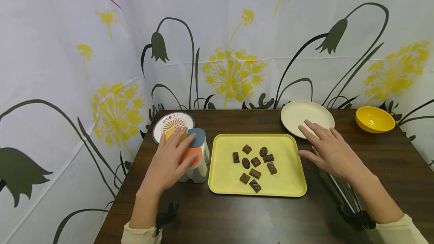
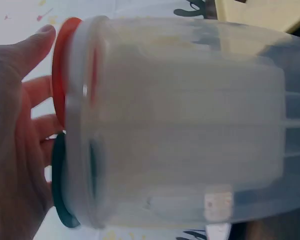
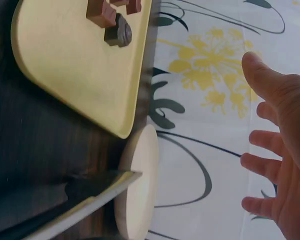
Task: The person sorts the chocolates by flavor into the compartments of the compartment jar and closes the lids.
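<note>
My left hand [image 1: 171, 160] is over a translucent container [image 1: 200, 173] with coloured round lids, its fingers spread. In the left wrist view that container [image 2: 180, 125] fills most of the frame, with an orange-red lid [image 2: 65, 70] and a green lid [image 2: 63, 185] beside the fingers. Whether the hand touches the lids, I cannot tell. My right hand [image 1: 330, 153] hovers with spread fingers above metal tongs [image 1: 339, 193], near a cream plate [image 1: 305, 110], holding nothing. Between the hands lies a yellow tray [image 1: 222, 176] bearing several chocolates [image 1: 255, 173].
A white plate with a printed design [image 1: 166, 118] sits behind the container at the left. At the far right stands a yellow bowl [image 1: 374, 119]. The dark wooden table [image 1: 257, 217] ends at a flower-patterned curtain [image 1: 220, 22].
</note>
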Demonstrator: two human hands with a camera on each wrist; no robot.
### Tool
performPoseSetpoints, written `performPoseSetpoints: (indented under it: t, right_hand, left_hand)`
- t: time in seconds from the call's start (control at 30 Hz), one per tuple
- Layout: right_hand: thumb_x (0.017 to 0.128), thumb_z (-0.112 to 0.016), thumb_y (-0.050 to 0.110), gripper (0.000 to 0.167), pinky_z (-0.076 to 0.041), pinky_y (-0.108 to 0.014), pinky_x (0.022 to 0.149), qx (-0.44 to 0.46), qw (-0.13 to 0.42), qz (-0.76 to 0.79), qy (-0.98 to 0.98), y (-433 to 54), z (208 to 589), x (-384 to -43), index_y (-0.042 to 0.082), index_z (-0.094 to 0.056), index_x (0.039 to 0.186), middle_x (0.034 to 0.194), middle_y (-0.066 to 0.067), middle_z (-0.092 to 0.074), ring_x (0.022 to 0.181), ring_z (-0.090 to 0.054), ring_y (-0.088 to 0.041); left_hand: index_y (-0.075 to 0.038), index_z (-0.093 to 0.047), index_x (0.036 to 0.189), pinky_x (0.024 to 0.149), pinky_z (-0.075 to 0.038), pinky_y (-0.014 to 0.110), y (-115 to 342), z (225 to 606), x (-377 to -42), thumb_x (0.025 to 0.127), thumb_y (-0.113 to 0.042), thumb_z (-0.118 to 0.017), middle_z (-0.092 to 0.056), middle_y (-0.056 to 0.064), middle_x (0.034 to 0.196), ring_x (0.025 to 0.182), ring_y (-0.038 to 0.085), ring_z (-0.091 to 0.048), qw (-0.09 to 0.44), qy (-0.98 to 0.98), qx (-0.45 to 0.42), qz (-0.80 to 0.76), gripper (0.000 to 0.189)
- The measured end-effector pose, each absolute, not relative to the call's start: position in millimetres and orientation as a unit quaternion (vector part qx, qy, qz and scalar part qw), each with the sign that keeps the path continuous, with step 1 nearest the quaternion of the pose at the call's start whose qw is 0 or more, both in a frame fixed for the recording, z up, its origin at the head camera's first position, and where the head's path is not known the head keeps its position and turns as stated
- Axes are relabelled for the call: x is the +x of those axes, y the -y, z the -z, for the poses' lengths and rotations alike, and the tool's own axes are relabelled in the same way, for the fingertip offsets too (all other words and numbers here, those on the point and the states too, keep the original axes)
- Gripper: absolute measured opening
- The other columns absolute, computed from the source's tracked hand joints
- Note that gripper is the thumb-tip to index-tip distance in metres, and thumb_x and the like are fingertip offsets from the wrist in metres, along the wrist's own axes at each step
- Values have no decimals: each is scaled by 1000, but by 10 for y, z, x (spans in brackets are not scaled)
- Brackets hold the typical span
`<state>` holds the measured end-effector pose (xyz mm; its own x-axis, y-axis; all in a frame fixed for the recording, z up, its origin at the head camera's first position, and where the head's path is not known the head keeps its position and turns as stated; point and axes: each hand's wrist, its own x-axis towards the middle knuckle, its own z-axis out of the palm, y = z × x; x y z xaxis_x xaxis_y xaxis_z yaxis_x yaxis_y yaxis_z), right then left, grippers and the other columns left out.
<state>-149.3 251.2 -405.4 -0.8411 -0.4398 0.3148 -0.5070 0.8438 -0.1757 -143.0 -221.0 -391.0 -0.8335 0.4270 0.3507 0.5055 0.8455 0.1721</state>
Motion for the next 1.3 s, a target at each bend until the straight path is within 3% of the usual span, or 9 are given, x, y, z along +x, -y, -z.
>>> performPoseSetpoints:
  t: [0.2, 0.37, 0.6, 0.9, 1.3]
  right_hand:
    - [87, -72, 40, 70, -31, -57, 104, 301, 155, -129, 932, -2326, 4057, -1500, 11, -47, 146, 147, -16, -46, 127, -48, -36]
    - [86, -73, 36, 65, -36, -54, 102, 351, 167, -136, 911, -2054, 4085, -1507, 10, -51, 143, 143, -15, -50, 122, -53, -33]
    - [90, -70, 36, 60, -38, -48, 104, 414, 148, -152, 885, -1531, 4122, -1482, 17, -51, 143, 143, -9, -50, 126, -52, -26]
    - [95, -62, 39, 56, -39, -44, 104, 485, 145, -171, 845, -815, 4182, -1499, 16, -50, 144, 146, -7, -47, 127, -50, -23]
    - [95, -63, 38, 62, -34, -41, 109, 494, 166, -195, 831, -357, 4202, -1559, 16, -43, 149, 153, -5, -39, 134, -43, -19]
  left_hand:
    - [-17, -58, 138, 111, -23, 58, 2296, 4003, -1390, 94, -42, -62, -46, 9, 147, 141, 29, -34, 187, 932, -268, 157, 51]
    - [-18, -63, 132, 111, -25, 57, 2358, 4089, -1350, 90, -36, -68, -51, 6, 144, 138, 29, -40, 209, 920, -278, 181, 47]
    - [-18, -65, 131, 113, -21, 56, 2393, 4147, -1322, 88, -37, -70, -53, 6, 142, 137, 28, -41, 218, 911, -286, 203, 47]
    - [-18, -67, 127, 112, -24, 58, 2411, 4168, -1319, 81, -43, -76, -56, 4, 139, 134, 27, -45, 229, 906, -283, 214, 54]
    - [-17, -67, 126, 112, -23, 58, 2400, 4202, -1334, 79, -42, -78, -56, 5, 140, 134, 27, -46, 230, 906, -275, 227, 54]
